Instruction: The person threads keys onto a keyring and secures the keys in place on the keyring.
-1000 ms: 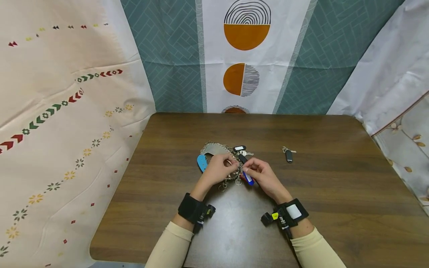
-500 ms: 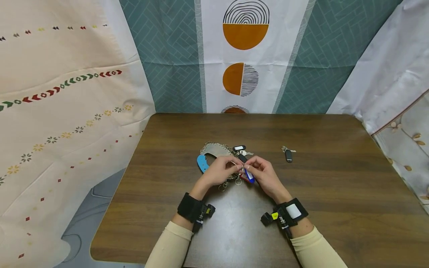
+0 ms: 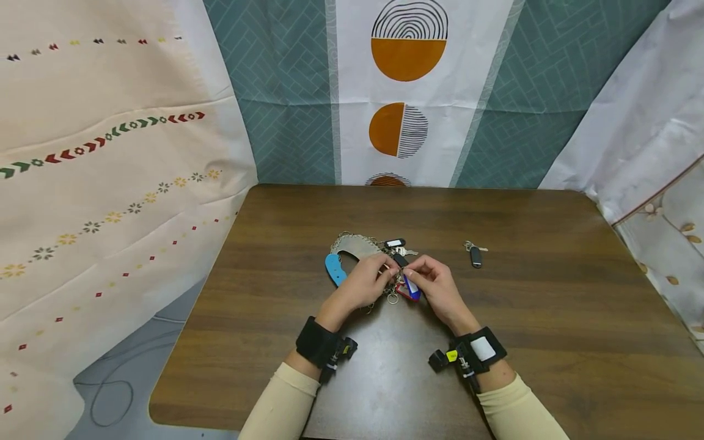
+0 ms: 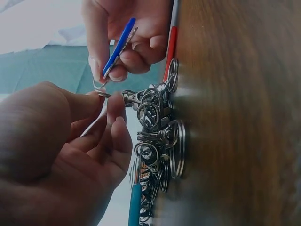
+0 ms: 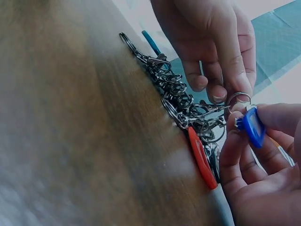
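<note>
My left hand (image 3: 367, 282) pinches a metal split ring (image 5: 240, 93) between thumb and fingertips. My right hand (image 3: 437, 287) holds a blue key tag (image 5: 254, 127) with a pale label, close against that ring. In the left wrist view a key (image 4: 134, 34) lies alongside the blue tag. Below the hands, a chain of metal clasps and rings (image 4: 150, 113) rests on the table, with a red key tag (image 5: 202, 160) among them. A light-blue flat oblong piece (image 3: 333, 269) lies left of my left hand, beside a grey curved piece (image 3: 357, 245).
Just beyond the hands lie a black key tag with a white label (image 3: 394, 243) and a key (image 3: 406, 251). Farther right on the wooden table (image 3: 550, 305) lies another black tag (image 3: 475, 256) with a key. Curtains hang behind the far edge.
The left hand has shifted slightly right, bringing its fingertips close to the right hand's fingers and the blue tag. The right hand has barely moved.
</note>
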Tool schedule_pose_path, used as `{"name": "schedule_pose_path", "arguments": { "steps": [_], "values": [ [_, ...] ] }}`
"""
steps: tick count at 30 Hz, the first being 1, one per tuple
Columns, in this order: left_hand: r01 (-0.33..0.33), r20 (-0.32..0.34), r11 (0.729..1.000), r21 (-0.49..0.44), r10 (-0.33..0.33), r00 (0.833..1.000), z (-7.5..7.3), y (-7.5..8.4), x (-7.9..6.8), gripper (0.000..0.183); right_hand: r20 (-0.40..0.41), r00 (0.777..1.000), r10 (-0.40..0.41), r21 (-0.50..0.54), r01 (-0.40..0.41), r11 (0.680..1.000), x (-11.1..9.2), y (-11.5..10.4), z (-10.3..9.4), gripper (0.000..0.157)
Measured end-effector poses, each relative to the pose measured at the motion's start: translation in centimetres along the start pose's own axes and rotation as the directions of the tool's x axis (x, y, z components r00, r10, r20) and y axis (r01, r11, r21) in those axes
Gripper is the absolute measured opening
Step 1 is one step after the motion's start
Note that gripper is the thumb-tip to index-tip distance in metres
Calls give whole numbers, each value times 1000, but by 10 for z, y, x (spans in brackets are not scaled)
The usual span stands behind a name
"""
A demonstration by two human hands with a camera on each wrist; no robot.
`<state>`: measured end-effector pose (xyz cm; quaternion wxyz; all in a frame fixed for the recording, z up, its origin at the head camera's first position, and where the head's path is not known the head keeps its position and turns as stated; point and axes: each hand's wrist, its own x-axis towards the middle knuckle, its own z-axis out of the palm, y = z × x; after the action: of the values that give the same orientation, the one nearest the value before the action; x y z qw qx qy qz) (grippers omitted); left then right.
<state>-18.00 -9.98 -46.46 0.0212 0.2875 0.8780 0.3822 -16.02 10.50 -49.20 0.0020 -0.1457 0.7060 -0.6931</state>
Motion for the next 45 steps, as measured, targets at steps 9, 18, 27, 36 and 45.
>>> {"name": "schedule_pose_path", "arguments": {
  "steps": [9,18,27,36,45],
  "values": [
    [-12,-23,999,33,13,1000,2,1,0,13,8,1000,-9,-48,9,999,-1,-2,1,13],
    [-76,12,994,-82,78,997,-2,0,1,22,-17,1000,-4,-20,4,1000,0,-2,1,16],
    [-85,25,996,-8,86,996,-1,-3,0,19,30,1000,-4,21,4,1000,-2,-1,1,19],
    [-103,-33,993,55,105,994,0,-5,-1,20,50,999,-8,8,8,1000,-3,0,-1,19],
    [-85,-47,996,27,87,995,1,-3,-1,23,39,999,-12,26,11,1000,-2,0,0,19]
  ]
}}
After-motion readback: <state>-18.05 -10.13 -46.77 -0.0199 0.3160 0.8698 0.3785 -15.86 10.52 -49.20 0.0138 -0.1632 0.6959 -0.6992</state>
